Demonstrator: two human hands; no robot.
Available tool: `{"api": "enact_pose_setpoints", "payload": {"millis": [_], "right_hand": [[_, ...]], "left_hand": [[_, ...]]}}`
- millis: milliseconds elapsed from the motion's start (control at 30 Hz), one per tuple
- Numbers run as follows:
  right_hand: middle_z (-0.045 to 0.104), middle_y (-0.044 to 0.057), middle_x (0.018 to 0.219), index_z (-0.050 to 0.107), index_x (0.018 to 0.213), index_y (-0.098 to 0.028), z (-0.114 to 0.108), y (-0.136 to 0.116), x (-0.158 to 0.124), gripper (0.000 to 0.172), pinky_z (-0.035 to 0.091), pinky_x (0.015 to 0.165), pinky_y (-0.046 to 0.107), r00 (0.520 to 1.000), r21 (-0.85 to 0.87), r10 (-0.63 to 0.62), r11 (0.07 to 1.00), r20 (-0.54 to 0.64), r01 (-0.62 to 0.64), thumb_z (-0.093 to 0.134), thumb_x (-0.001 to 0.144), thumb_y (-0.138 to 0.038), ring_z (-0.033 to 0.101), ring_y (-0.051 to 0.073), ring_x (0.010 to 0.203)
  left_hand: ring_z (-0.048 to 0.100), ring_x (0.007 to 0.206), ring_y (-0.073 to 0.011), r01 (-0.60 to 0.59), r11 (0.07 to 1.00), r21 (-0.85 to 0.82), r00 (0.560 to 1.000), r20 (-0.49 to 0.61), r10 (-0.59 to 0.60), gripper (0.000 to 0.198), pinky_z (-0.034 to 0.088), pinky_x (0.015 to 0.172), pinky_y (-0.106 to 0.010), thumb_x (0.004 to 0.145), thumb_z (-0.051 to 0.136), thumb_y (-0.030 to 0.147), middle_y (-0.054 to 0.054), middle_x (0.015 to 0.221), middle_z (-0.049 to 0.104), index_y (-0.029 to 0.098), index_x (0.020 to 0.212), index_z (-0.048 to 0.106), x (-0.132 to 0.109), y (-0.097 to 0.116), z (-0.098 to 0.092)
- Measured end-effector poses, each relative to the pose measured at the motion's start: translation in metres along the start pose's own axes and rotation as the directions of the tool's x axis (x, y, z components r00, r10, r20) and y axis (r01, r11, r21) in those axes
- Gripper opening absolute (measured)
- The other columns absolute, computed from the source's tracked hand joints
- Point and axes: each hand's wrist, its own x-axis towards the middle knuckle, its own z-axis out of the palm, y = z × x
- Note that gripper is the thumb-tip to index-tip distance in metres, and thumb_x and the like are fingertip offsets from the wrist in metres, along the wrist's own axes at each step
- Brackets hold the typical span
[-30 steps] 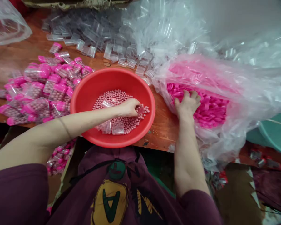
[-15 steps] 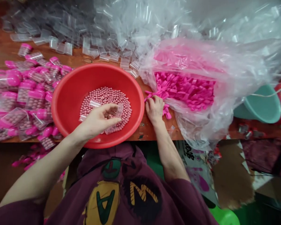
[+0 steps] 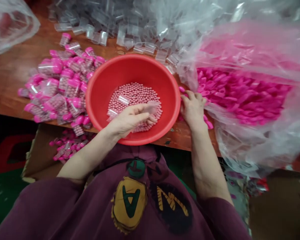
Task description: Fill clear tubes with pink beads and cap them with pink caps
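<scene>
Over the red basin (image 3: pixel 97 106), my left hand (image 3: pixel 133 116) is closed around a small clear plastic tube (image 3: pixel 154 106). Small pink beads (image 3: pixel 137 91) cover the bottom of the basin, and a clear tube (image 3: pixel 123 100) and another, blurred one lie on them. My right hand (image 3: pixel 193 108) rests on the table just right of the basin, fingers bent and apart, touching loose pink plastic caps (image 3: pixel 208 122). Its palm side is hidden, and I see nothing held in it. Beside it, a clear bag (image 3: pixel 245 143) lies open with many pink caps (image 3: pixel 242 93) inside.
Bead-filled tubes with pink caps (image 3: pixel 62 86) are heaped left of the basin. More lie in a cardboard box (image 3: pixel 37 163) below the table edge. Clear tubes (image 3: pixel 132 30) spread along the back. A plastic bag (image 3: pixel 10 30) is at far left.
The view has shifted left, so the basin and hands appear further right. My left hand still holds the tube over the beads. My right hand's fingers are more spread among the caps.
</scene>
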Motion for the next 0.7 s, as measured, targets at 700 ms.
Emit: {"api": "enact_pose_setpoints", "payload": {"millis": [700], "right_hand": [[0.063,-0.003,0.079,0.059,0.085,-0.03,-0.001,-0.025,-0.014,0.038,0.043,0.069,0.033,0.81,0.7,0.571,0.633,-0.133,-0.331,0.087,0.078,-0.005,0.05,0.015,0.065]], "left_hand": [[0.079,0.076,-0.0242,0.322,0.802,0.504,0.932,-0.32,-0.173,0.027,0.061,0.075,-0.036,0.114,0.047,0.04,-0.008,0.088,0.072,0.018,0.123,0.061,0.027,0.031,-0.026]]}}
